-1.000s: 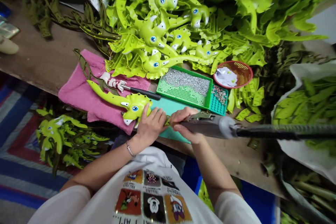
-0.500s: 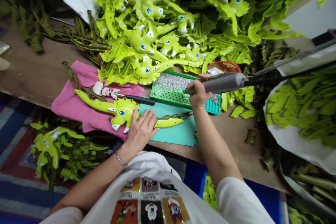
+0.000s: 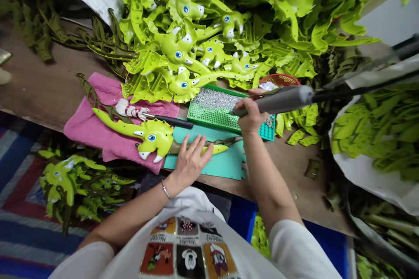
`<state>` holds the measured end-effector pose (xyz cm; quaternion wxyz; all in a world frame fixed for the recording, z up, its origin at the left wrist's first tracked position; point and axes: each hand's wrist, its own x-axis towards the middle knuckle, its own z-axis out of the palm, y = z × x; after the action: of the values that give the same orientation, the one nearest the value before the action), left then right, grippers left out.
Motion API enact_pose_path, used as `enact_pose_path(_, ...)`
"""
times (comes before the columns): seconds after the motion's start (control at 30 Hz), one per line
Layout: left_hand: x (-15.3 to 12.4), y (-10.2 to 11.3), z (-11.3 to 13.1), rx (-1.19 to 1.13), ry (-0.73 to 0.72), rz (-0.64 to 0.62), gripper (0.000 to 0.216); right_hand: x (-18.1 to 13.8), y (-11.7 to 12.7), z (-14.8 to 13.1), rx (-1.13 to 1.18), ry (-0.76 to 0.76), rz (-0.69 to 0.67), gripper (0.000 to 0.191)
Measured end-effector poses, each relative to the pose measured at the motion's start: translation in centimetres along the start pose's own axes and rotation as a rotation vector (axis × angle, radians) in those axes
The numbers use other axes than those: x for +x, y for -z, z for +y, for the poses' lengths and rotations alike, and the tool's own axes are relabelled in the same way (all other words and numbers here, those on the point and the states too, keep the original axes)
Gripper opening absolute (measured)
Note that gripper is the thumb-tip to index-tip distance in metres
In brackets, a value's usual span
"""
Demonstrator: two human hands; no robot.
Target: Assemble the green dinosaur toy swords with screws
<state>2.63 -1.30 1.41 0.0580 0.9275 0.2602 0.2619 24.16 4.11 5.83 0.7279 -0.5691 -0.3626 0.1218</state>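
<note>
My left hand [image 3: 192,159] lies with its fingers spread over the tail side of a lime-green plastic triceratops toy [image 3: 156,135]. The toy rests across a pink towel [image 3: 83,128] and a teal mat [image 3: 212,170], with olive-green strips beside it. My right hand [image 3: 251,115] is wrapped round a grey corded power screwdriver [image 3: 281,99], whose tip points left over a green perforated tray [image 3: 209,117]. Many small silver screws [image 3: 218,99] lie along the tray's far side. A black-handled screwdriver [image 3: 173,121], its shaft by a red-and-white wrapped bundle [image 3: 131,110], lies behind the toy.
A tall heap of lime-green toy parts [image 3: 183,48] covers the far side of the brown table [image 3: 36,96]. A red basket [image 3: 279,80] stands behind the tray. At the right is a white sack [image 3: 347,157] of green pieces. More toys [image 3: 62,178] sit below the table's left edge.
My left hand has slid right along the toy, from near its head towards the tail, with fingers more spread. The power screwdriver has shifted slightly right, still in my right hand.
</note>
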Motion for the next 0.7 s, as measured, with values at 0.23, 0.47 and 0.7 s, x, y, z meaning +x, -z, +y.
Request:
enact_pose_path(0.23,0.0,-0.7,0.0,0.005,0.014,0.049,0.024,-6.3,2.7,-6.6,0.23,0.043,-0.233,0.02)
enact_pose_path(0.47,-0.1,-0.9,0.1,0.01,0.019,0.064,0.024,-9.7,3.5,-5.3,0.228,-0.002,-0.267,0.015)
enact_pose_path(0.7,0.0,-0.8,0.1,0.025,-0.002,0.08,0.024,-10.1,3.2,-4.0,0.141,-0.009,-0.367,0.016)
